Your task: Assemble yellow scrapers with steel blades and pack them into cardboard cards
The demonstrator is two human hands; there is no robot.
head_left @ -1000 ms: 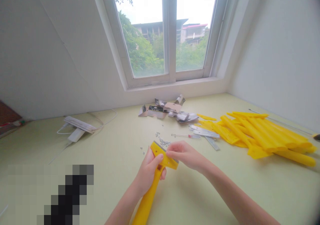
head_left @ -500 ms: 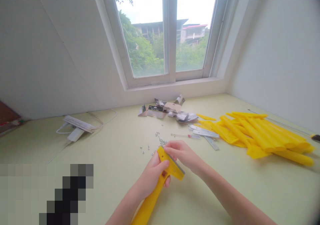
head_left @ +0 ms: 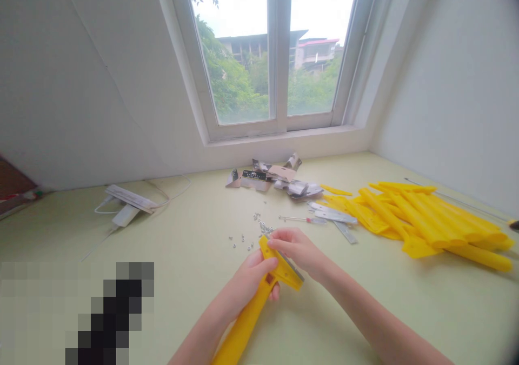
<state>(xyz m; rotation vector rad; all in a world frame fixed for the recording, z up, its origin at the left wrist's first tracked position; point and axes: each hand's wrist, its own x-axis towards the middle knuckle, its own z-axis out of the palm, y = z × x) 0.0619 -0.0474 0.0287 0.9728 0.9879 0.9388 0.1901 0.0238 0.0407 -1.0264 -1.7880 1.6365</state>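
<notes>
Both left hand, right hand on yellow plastic bracket; torn cartons beyond.

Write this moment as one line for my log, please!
left hand: grips yellow plastic handle | right hand: touches its metal edge | nearby: small metal nuts, yellow plastic pieces

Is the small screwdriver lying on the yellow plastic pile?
No, the screwdriver lies on the pale green surface, left of the yellow pile.
</notes>
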